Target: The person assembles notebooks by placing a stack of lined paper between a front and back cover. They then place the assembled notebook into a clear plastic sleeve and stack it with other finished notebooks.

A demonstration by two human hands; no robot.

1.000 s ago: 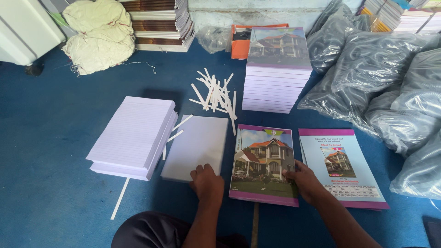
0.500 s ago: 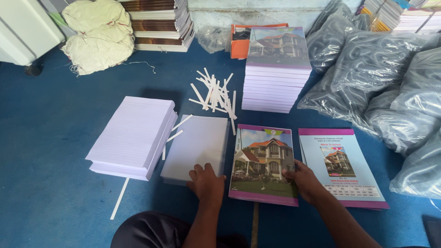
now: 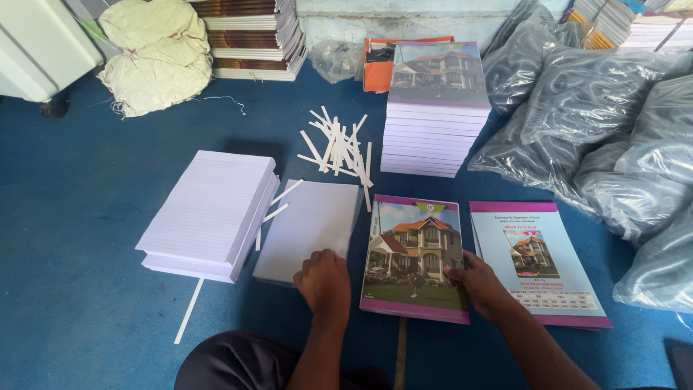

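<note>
Head view, looking down at a blue floor mat (image 3: 86,238). Left hand (image 3: 323,278) rests palm-down on the near right corner of a plain white page block (image 3: 310,227), fingers curled loosely over the edge; whether they pinch any sheets cannot be told. Right hand (image 3: 480,283) lies flat at the right edge of the house-picture cover (image 3: 417,256), fingertips pressing the edge, nothing pinched.

Change since a second ago: the left hand has drawn back slightly toward the block's near corner, and the block sits a little closer to the cover's left edge. The right hand has kept its place. Reading: block and cover appear to be getting lined up side by side.

Surroundings: a ruled page stack (image 3: 209,213) just left of the block; loose white paper strips (image 3: 339,144) beyond; a tall pile of finished notebooks (image 3: 433,108) behind the cover; a back-cover sheet (image 3: 538,260) just right of the right hand; grey plastic bags (image 3: 613,130) at far right.
</note>
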